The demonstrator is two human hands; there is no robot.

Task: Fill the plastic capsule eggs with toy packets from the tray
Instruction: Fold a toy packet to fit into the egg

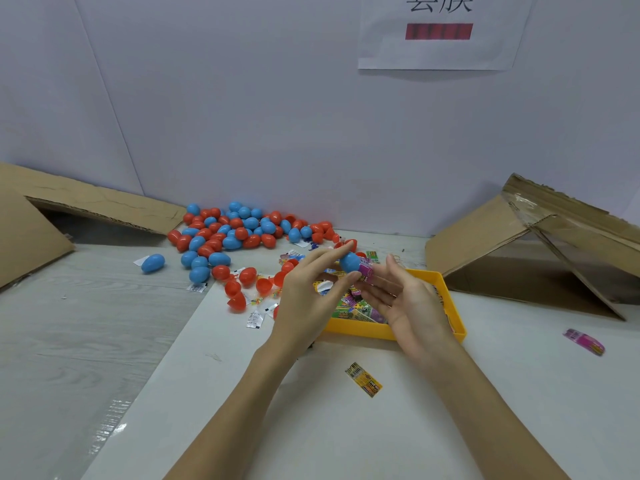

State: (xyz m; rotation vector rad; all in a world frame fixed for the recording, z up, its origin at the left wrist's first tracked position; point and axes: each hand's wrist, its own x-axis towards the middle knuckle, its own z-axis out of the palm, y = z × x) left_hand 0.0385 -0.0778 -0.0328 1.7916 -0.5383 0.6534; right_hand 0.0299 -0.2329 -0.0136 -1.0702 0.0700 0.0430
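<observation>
Head view, landmark = yellow tray [360, 328] on the bench [214, 375]. Both hands meet just above the tray's far-left corner. Left hand [304, 289]: grip pinches a blue egg half [349, 262] between fingertip and thumb, other fingers extended. Right hand [405, 299]: palm turned up and left, fingers mostly straight, fingertips against a purple packet [365, 270] that sticks out of the blue half's open end; can't tell whether that grip actually pinches the packet or only supports it. Tray holds more packets [349, 306], green, yellow and purple, partly hidden behind the hands. Behind and left of the tray: pile of eggs [239, 230], blue and red, closed ones toward the wall, several open red halves [239, 296] nearer the tray. One lone blue egg [153, 263] sits further left of the pile. Small white sachets [255, 319] lie left of the tray. In front of the tray: one yellow packet [363, 380] flat on the bench. Right of the tray, well apart: one pink packet [584, 341]. Cardboard boxes on their sides far left [31, 233] and far right [540, 251] of the tray.
</observation>
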